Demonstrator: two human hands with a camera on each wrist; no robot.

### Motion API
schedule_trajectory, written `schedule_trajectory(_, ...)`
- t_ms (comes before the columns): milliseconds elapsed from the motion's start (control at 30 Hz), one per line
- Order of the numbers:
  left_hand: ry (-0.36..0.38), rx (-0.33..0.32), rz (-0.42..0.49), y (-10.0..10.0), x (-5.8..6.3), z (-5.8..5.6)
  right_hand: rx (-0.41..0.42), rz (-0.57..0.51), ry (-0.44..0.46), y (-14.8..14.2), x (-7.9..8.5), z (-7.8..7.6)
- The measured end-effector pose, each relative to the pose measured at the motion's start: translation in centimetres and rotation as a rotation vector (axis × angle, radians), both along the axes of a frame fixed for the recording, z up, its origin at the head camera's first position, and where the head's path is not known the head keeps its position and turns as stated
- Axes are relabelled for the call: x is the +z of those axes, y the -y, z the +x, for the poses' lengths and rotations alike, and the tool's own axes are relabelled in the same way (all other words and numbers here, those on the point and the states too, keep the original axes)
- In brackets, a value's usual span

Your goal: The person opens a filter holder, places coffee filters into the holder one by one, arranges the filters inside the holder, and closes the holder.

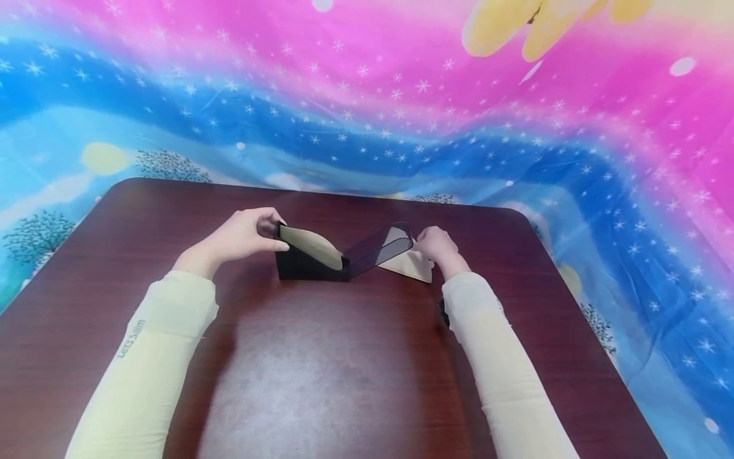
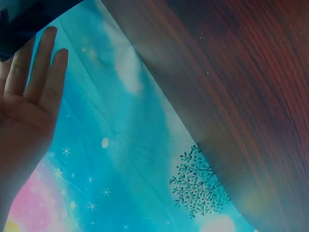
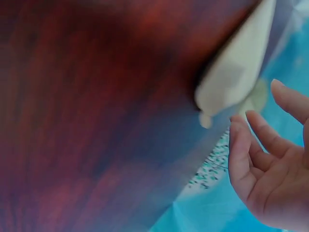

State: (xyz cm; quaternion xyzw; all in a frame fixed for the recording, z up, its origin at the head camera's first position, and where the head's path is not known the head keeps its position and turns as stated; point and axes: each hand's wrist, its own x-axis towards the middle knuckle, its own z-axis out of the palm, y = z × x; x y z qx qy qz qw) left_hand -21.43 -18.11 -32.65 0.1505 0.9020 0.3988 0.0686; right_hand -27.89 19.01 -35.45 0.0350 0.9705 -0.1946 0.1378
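Observation:
My left hand (image 1: 243, 233) grips the upper left end of a black box (image 1: 309, 264), thumb in front and fingers behind. Part of the dark box (image 2: 29, 26) also shows above the fingers in the left wrist view. Tan paper, apparently coffee filters (image 1: 312, 245), stands inside it. A see-through smoky lid (image 1: 373, 254) tilts up from the box's right end. Behind and below the lid is a cream filter (image 1: 415, 266), close to the table. Near the lid's tip is my right hand (image 1: 438, 247); in the right wrist view its thumb and loosely curled fingers are apart, with the filter (image 3: 229, 79) beyond them.
A dark red-brown wooden table (image 1: 321, 357) with rounded far corners carries everything. Bright glare lies on its near middle. A pink and blue patterned cloth (image 1: 344, 115) hangs behind it and along both sides. A small dark item (image 1: 444, 312) shows at the right sleeve.

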Motion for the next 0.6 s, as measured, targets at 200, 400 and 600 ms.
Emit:
schedule_trajectory(200, 0.0, -0.001, -0.008, -0.1, -0.1, -0.1, -0.061, 0.047, 0.003, -0.2, -1.5, -0.1)
schedule_trajectory(400, -0.006, 0.002, -0.006, -0.2, -0.1, -0.1, -0.113, 0.05, 0.01, -0.1, -2.0, -0.1)
schedule_trajectory(600, -0.025, 0.01, -0.01, -0.2, -0.1, -0.1, -0.143, 0.096, 0.038, 0.4, -1.8, -0.4)
